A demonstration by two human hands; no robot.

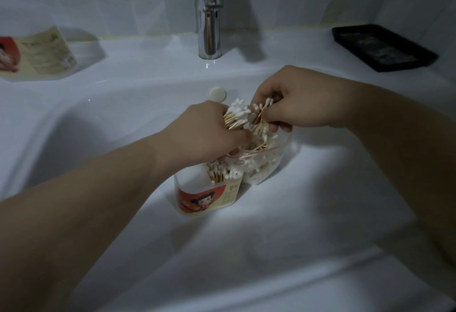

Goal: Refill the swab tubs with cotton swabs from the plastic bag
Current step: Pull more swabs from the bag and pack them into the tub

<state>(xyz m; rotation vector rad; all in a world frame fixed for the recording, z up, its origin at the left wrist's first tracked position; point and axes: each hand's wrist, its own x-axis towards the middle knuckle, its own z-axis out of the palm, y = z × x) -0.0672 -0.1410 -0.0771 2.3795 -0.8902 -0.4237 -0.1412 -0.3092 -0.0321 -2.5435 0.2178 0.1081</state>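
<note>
Since the sink basin (98, 139) probably catches strays, you work low in it. The labelled swab tub (204, 193) stands just under your left hand (209, 134), partly filled, and the clear plastic bag (266, 161) touches it beneath your right hand (296, 99). Your left hand grips a bundle of cotton swabs (237, 114), white tips up, wooden stems. Your right hand pinches a few more over the bag's open mouth, likely evening them before loading.

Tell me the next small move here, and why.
Probably lower the bundle of cotton swabs in the left hand into the swab tub just below it: the bundle is already gathered, and the tub stands open, only part full.
</note>
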